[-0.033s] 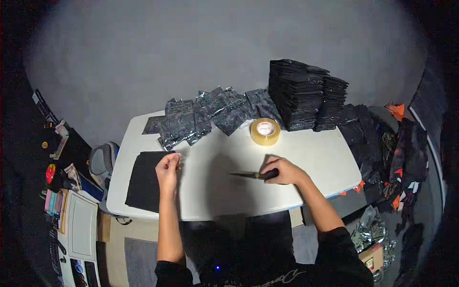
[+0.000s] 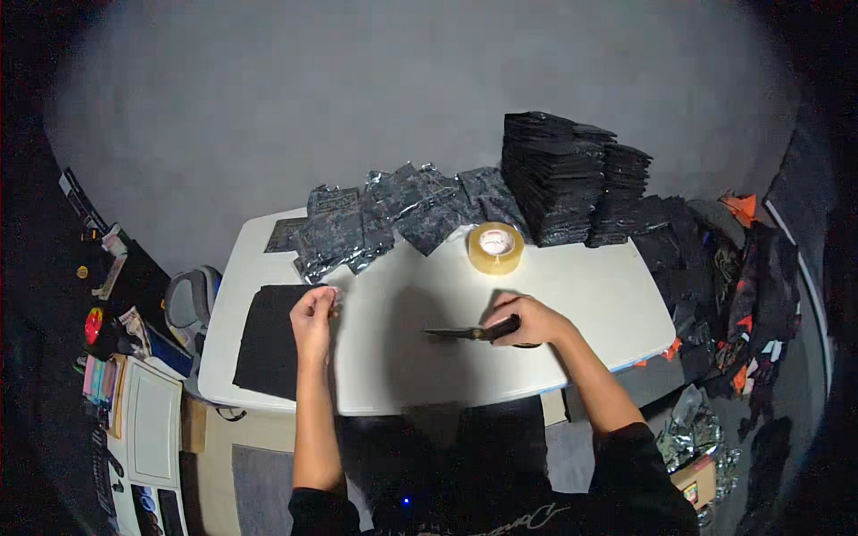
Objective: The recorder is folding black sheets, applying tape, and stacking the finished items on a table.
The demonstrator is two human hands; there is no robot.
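Scissors (image 2: 480, 333) sit right of centre in the head view, their handles gripped in the right hand's (image 2: 534, 320) curled fingers, blades touching no package. Left of centre, the left hand (image 2: 311, 317) pinches a small pale scrap (image 2: 336, 300) beside a flat black bundle (image 2: 268, 344). Patterned packages (image 2: 349, 223) at upper centre look already wrapped; the bundle shows no wrapping. The scrap's kind and the right fingertips are unclear; the left forearm hides the bundle's lower right.

One head-worn fisheye view looks down from near the close edge of the table (image 2: 590, 295) — facing its far edge — with both near corners in frame.
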